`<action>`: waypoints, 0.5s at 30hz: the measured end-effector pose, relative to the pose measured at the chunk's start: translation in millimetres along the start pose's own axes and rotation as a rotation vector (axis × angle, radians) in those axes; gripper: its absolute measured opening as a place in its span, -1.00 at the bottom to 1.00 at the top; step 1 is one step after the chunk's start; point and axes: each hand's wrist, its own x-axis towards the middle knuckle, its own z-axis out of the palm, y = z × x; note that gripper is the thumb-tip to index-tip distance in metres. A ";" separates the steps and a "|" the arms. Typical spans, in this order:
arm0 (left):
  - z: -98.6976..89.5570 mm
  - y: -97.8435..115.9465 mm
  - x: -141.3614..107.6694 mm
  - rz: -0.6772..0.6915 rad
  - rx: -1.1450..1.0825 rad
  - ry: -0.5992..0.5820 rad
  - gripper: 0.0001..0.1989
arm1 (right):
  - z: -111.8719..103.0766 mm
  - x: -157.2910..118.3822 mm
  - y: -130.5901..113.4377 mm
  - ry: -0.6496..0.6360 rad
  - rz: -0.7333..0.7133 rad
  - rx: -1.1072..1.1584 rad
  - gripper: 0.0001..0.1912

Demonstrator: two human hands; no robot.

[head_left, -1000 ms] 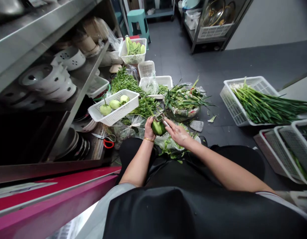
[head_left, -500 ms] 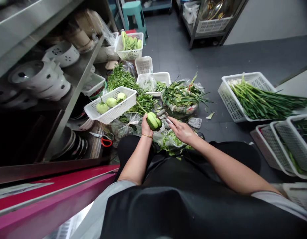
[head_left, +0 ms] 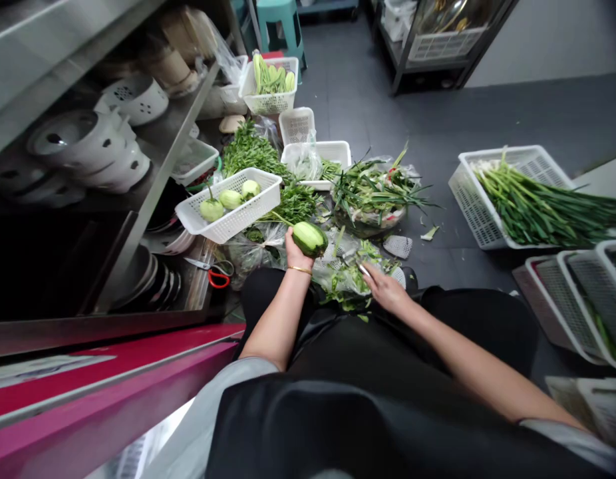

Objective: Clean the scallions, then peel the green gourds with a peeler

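Observation:
My left hand (head_left: 298, 254) holds a green vegetable (head_left: 308, 239) with pale peeled stripes and a long stem. To its right and a little lower, my right hand (head_left: 385, 287) is closed round the handle of a peeler (head_left: 364, 269), whose head is blurred. The peeler is apart from the vegetable. Beneath both hands, green peelings (head_left: 345, 283) lie on a plastic bag. At the left, a white basket (head_left: 228, 229) holds three peeled pale green vegetables (head_left: 231, 199).
Red-handled scissors (head_left: 218, 278) lie by the left shelf (head_left: 163, 159). Ahead is a heap of leafy trimmings (head_left: 375, 189). A basket of long green stalks (head_left: 465, 199) stands at the right, with stacked baskets (head_left: 552, 299) nearer me. A teal stool (head_left: 282, 13) stands behind.
My right hand has drawn the peeler away from the vegetable, down and to the right. The vegetable has turned in my left hand, showing a broader peeled side. The view has shifted slightly.

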 end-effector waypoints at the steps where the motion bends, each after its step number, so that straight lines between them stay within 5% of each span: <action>1: 0.6 -1.2 -1.7 -0.038 -0.035 0.028 -0.61 | -9.6 8.3 -10.8 0.054 -0.043 0.011 -0.46; 4: 2.3 -3.8 -7.5 -0.108 -0.089 0.100 -0.61 | -25.2 29.3 -50.1 0.117 -0.155 -0.039 -0.44; 6: 2.1 -2.3 -9.8 -0.089 -0.086 0.136 -0.61 | -15.7 30.3 -62.5 0.078 -0.141 -0.114 -0.43; 11: -0.9 9.4 -7.3 -0.086 -0.131 0.160 -0.62 | 31.4 -3.3 -15.3 -0.076 -0.028 -0.112 -0.48; 15: 4.0 7.5 -10.8 0.039 -0.092 -0.012 -0.62 | 0.9 4.8 1.7 0.038 -0.070 0.044 -0.48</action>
